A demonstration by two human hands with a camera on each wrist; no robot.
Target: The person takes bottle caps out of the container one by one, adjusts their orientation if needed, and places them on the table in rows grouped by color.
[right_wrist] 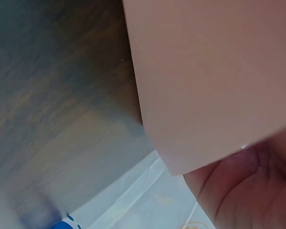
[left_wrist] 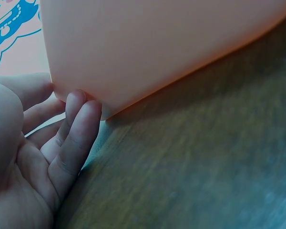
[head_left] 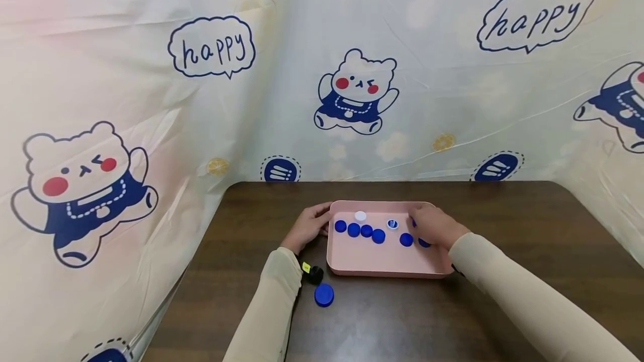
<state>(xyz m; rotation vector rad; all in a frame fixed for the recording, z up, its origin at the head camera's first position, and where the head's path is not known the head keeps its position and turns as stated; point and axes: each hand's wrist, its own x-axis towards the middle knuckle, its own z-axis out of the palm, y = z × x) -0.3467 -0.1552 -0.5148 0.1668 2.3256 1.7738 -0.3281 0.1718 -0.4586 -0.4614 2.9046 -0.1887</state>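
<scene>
A pink tray (head_left: 387, 260) lies on the table, with several blue bottle caps (head_left: 366, 230) in a rough row inside. Behind that row sit a white cap (head_left: 360, 216) and a cap with a blue-and-white top (head_left: 392, 224). My left hand (head_left: 305, 226) touches the tray's far left corner from outside; in the left wrist view its fingertips (left_wrist: 88, 114) rest against the outer wall. Over the tray's right end, my right hand (head_left: 435, 224) reaches in from above, pinching a partly covered blue cap (head_left: 413, 222). Another blue cap (head_left: 425, 243) shows below that hand.
Left of the tray's near corner, a larger blue lid (head_left: 324, 295) lies on the brown table (head_left: 392, 317). A black object with a yellow tag (head_left: 306, 267) is by the left wrist. A printed cloth (head_left: 432, 99) hangs behind and beside the table.
</scene>
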